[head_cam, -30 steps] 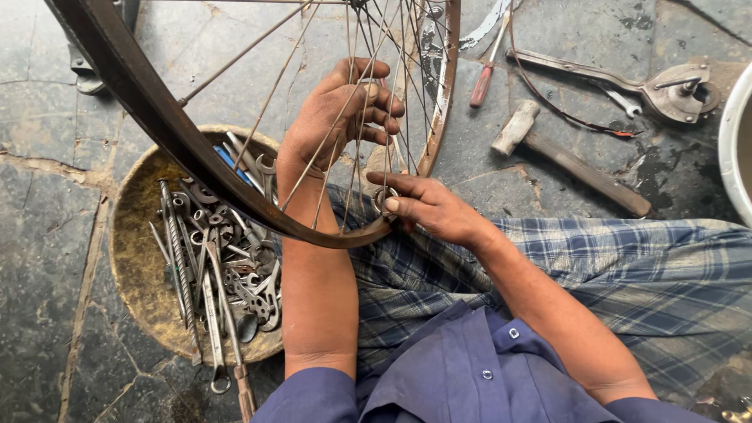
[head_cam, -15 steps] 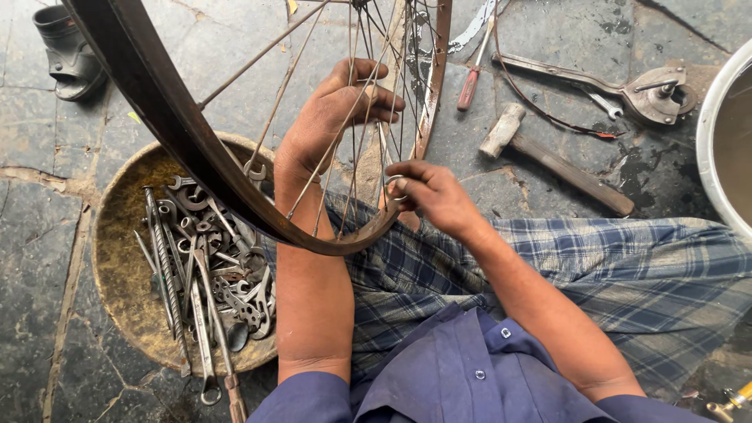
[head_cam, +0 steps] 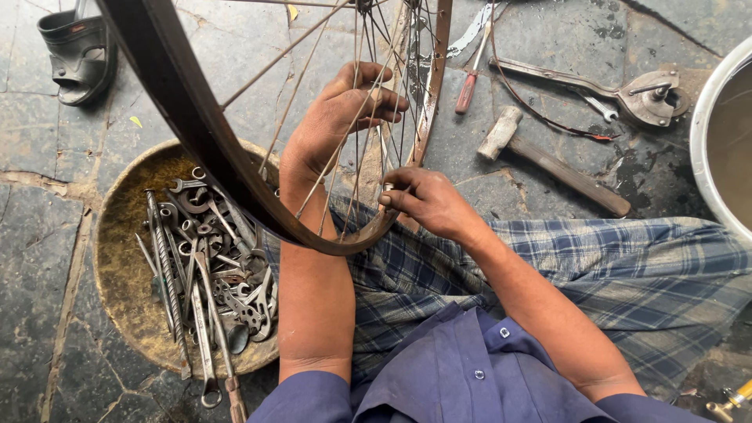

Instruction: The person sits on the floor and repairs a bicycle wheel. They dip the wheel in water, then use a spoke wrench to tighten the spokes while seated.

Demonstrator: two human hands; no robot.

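Note:
A dark bicycle wheel rim (head_cam: 196, 133) with thin metal spokes (head_cam: 356, 125) stands tilted in front of me, its lower edge over my checked-cloth lap. My left hand (head_cam: 341, 117) reaches through the spokes with the fingers curled around a few of them. My right hand (head_cam: 427, 200) sits at the rim's lower right edge, thumb and fingers pinched on a small metal piece at a spoke end (head_cam: 386, 188). What that piece is, I cannot make out.
A round rusty pan (head_cam: 117, 266) with several wrenches and spanners lies at the left. A hammer (head_cam: 548, 160), a red-handled screwdriver (head_cam: 468, 90) and a long metal tool (head_cam: 619, 90) lie on the stone floor. A sandal (head_cam: 74, 51) is top left, a large metal basin (head_cam: 705, 149) at the right.
The view has shifted, so the pan and tools sit a little more to the right. My right hand has crept slightly up along the rim; my left hand keeps its hold on the spokes.

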